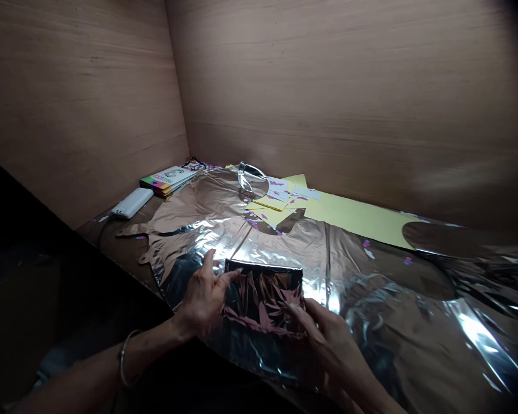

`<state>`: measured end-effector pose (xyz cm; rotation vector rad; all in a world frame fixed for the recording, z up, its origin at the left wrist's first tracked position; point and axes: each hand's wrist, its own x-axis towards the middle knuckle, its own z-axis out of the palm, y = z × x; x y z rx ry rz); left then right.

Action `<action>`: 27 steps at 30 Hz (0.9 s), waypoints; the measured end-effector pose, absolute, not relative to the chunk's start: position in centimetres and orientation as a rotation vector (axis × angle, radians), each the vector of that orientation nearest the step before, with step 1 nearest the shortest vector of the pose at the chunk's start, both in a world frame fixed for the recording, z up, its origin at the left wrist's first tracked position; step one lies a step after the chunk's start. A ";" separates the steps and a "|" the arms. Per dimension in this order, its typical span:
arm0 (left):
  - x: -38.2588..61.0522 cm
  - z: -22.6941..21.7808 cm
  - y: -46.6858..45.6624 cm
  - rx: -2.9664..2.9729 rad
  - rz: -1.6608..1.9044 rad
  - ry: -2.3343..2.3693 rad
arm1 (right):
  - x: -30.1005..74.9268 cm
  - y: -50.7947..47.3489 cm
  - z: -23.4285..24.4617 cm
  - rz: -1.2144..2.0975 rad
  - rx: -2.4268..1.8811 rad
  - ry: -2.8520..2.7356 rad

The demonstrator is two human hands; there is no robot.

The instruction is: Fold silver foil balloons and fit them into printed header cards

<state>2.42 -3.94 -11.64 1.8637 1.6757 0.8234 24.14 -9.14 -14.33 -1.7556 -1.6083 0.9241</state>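
Note:
A large sheet of crinkled silver and rose-gold foil [371, 299] lies across the wooden table, with a cut-out, lobed outline at its left. Part of it is folded into a dark, squarish flap [263, 299]. My left hand [202, 296] rests at the flap's left edge, its fingers spread and touching the foil. My right hand [332, 339] lies at the flap's lower right corner, its fingers closed over the folded foil. The foil under my wrists falls into shadow.
Clear safety glasses [250, 177] stand beyond the foil, beside yellow paper [349, 215] scattered with white slips and pink bits. A white power bank [132, 203] with a cable lies near a stack of colourful booklets [166, 183]. Wood-panel walls [328, 86] close the back.

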 end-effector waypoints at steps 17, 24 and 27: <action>6.1 -14.5 -3.2 2.788 0.023 0.983 | 22.8 -6.3 -11.1 -0.346 -1.363 -2.280; 6.1 -14.2 -3.0 2.706 0.135 0.871 | 20.1 -3.8 -16.0 0.135 -1.376 -2.402; 6.0 -14.2 -2.8 2.661 0.131 0.866 | 20.5 -3.8 -17.5 0.232 -1.353 -2.382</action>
